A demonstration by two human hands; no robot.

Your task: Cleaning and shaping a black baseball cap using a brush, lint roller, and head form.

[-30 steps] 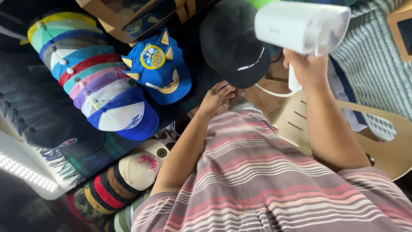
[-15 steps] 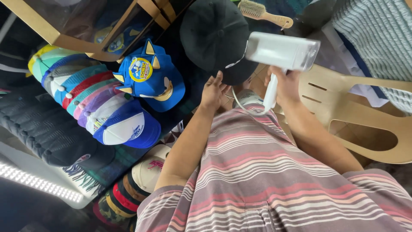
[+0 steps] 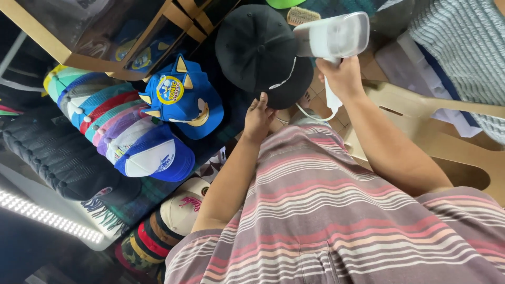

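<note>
Mostly the striped shirt [image 3: 336, 221] is filling the lower right of the frame, hiding the person's lap. At left a stack of coloured caps [image 3: 121, 126] is overlapping in a row, so only the front white-and-blue one is showing whole. Upper centre, a black cap [image 3: 258, 47] is sitting with its brim toward the person; the left hand [image 3: 258, 118] is pinching that brim's edge, fingertips partly hidden beneath it. Beside it, the right hand [image 3: 342, 76] is gripping the handle of a white handheld steamer [image 3: 331, 37], fist closed, its head just beside the cap's crown
</note>
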